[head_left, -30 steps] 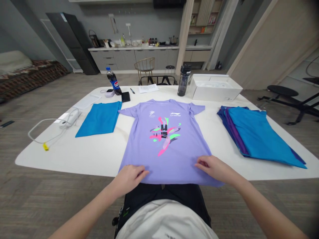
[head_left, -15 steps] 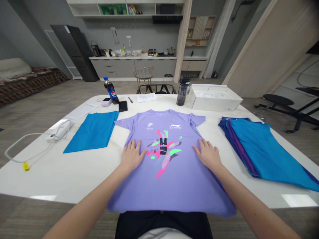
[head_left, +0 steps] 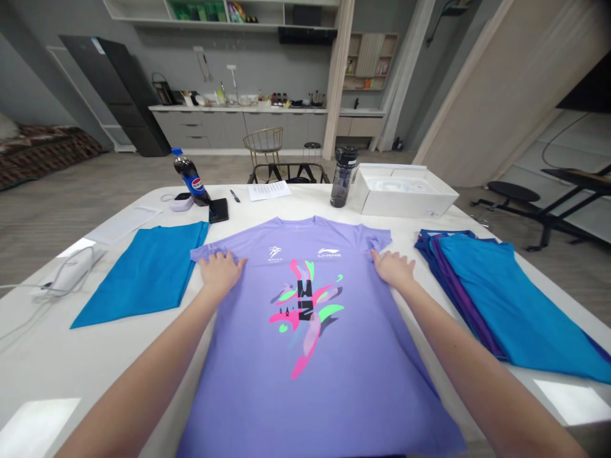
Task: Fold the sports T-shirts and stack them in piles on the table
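A lavender T-shirt point(head_left: 258, 381) lies front side up on the white table, its neckline away from me. A bright pink, green and black print covers its chest, with white logos above. My left hand point(head_left: 220, 275) rests on the left sleeve near the armpit, fingers apart and thumb pointing inward. At the opposite sleeve is my right hand point(head_left: 395, 270), open, its thumb against the fabric and its fingers over the table beside it. The cloth is slightly bunched by that thumb. The lower hem runs toward my body at the bottom edge.
Blue folded cloth point(head_left: 143, 273) lies at left; a stack of folded blue and purple garments point(head_left: 506, 299) at right. Along the far side stand a cola bottle point(head_left: 191, 178), a phone point(head_left: 218, 210), a paper sheet point(head_left: 270, 191), a dark tumbler point(head_left: 342, 178) and a white box point(head_left: 405, 197).
Both hands have moved up the shirt, from beside the print to the sleeves. The right sleeve is now a little bunched. The camera view has shifted, and the shirt appears nearer.
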The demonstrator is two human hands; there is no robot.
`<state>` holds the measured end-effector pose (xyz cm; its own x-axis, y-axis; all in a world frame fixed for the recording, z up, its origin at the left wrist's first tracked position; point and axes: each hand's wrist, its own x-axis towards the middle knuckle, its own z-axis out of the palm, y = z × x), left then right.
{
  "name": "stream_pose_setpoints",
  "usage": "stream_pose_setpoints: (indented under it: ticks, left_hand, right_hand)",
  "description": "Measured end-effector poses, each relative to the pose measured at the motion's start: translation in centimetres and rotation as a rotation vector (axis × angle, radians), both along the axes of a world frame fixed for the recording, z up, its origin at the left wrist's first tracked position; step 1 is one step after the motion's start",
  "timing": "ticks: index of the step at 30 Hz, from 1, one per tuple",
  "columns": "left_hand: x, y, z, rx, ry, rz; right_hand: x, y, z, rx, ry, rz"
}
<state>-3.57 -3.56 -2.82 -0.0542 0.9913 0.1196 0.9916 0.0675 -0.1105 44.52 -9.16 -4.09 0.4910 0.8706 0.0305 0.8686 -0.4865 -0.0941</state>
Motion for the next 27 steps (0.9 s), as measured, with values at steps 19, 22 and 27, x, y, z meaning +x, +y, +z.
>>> stream_pose_setpoints:
  ticks: [19, 22, 27]
  left_hand:
    - [-6.1, -3.4, 3.1, -0.027, 0.172, -0.255]
    - [-2.3, 0.2, 2.4, -0.057, -0.073, -0.262]
    - [1.8, 6.9, -0.1, -0.216, -0.221, -0.224]
  right_hand:
    - [1.7, -2.3, 3.0, 0.080, -0.193, 0.258]
    - [-1.0, 2.0, 2.5, 0.091, 0.022, 0.448]
    - [-4.4, 8.2, 1.1, -0.088, 0.177, 0.420]
